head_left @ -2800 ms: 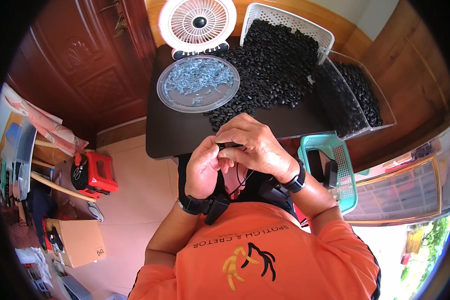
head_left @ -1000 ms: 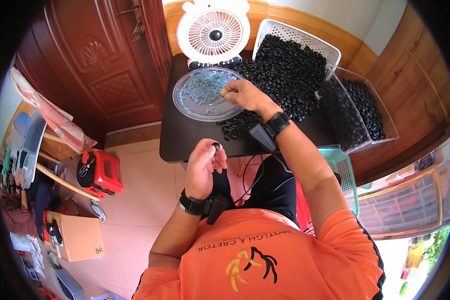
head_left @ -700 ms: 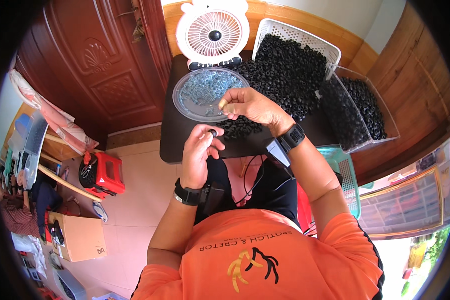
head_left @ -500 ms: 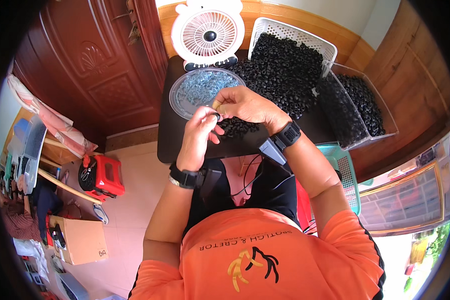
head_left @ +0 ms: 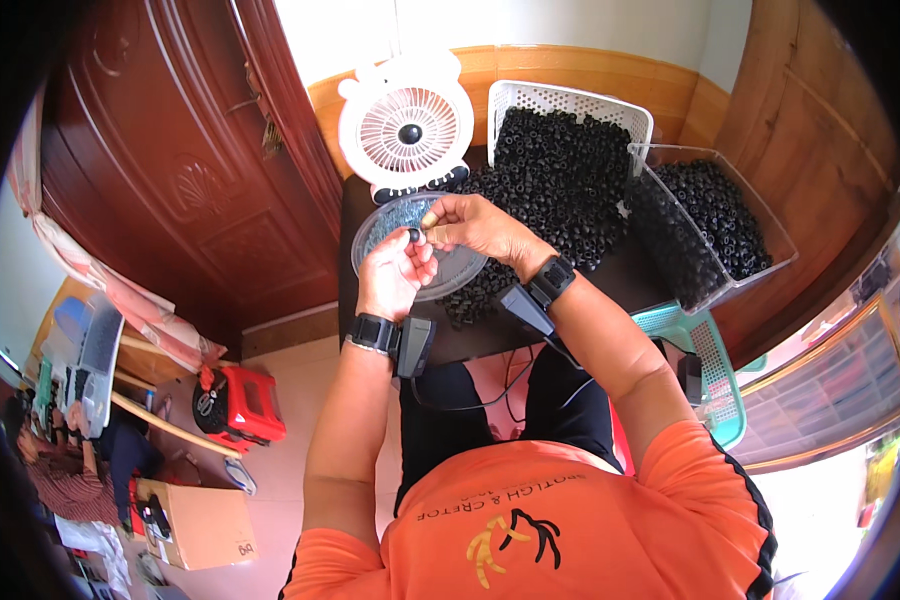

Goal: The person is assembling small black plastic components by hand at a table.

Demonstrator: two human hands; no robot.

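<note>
Between the thumb and fingers of my left hand (head_left: 392,274) is a small round black ring-like piece (head_left: 414,236). My right hand (head_left: 478,230) meets it from the right, thumb and fingertips pinched together right beside the piece. Whatever those fingertips hold is too small to make out. Both hands are above a round clear plastic tray (head_left: 457,266), which bears a heap of tiny shiny bluish parts (head_left: 400,214), partly hidden by my hands. Just right of the tray, a large pile of similar black pieces (head_left: 550,205) spreads over the dark table (head_left: 460,345).
A white fan (head_left: 410,133) stands behind the tray. A tipped white basket (head_left: 570,97) spills black pieces; a clear bin (head_left: 715,225) holds more at right. A green basket (head_left: 720,375) sits below the table's right side. Another person (head_left: 75,480) is at far left.
The view has shifted, so the table appears lower. My hands have moved farther over the tray, still close together. The black piece remains in my left hand.
</note>
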